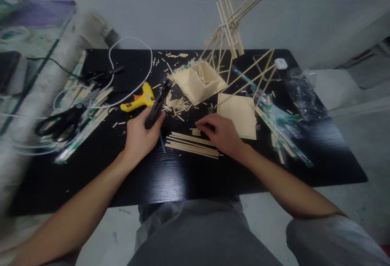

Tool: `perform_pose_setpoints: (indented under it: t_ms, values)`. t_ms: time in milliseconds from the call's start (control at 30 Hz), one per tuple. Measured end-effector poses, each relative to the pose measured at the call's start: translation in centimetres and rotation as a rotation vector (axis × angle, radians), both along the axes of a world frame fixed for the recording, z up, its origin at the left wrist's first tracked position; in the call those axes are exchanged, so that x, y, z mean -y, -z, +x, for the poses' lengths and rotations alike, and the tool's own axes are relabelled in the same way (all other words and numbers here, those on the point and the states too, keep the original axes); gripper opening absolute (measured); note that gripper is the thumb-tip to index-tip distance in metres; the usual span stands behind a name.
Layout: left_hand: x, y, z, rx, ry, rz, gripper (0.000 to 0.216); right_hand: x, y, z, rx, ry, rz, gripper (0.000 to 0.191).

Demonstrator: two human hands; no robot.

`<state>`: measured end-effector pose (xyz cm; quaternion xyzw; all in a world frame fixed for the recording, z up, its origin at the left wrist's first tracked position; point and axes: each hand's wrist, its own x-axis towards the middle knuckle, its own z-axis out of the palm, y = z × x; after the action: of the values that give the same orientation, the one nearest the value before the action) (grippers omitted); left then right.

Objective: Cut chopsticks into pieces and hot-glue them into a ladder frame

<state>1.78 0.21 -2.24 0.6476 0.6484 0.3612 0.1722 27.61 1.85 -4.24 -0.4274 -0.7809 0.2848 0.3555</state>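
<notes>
My left hand (141, 130) is closed around a long black hand tool (158, 105), which slants up and away; it resembles a cutter or pliers, but its jaws are not clear. My right hand (224, 134) has thumb and forefinger bent together just above a small stack of short wooden sticks (196, 132); what is between the fingertips is hidden. Between my hands lies a row of longer wooden sticks (191, 146) side by side. A yellow glue gun (140, 99) rests on its side beyond my left hand.
A wooden model windmill (204, 81) with crossed blades stands at the back. Nearby lie a square wooden board (237, 115), scattered stick offcuts (178, 104) and a plastic bag of sticks (282, 126). Black scissors (62, 122) and a looped white cable (151, 61) are at the left.
</notes>
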Motion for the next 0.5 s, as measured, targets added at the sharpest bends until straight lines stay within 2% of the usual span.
perform_pose_setpoints:
  t_ms: [133,233,400,500]
  values:
    - [0.0,0.1,0.2,0.019,0.046,0.001,0.029,0.4,0.7,-0.5,0.111,-0.039,0.118,0.009]
    - [0.0,0.1,0.2,0.036,0.055,-0.003,0.029,0.5,1.2,-0.7,0.146,-0.049,0.151,0.008]
    - [0.0,0.0,0.2,0.047,0.059,-0.008,0.027,0.5,1.1,-0.8,0.138,-0.043,0.106,0.009]
    - [-0.1,-0.1,0.1,0.056,0.062,-0.003,0.027,0.3,0.5,-0.9,0.051,-0.033,-0.004,0.009]
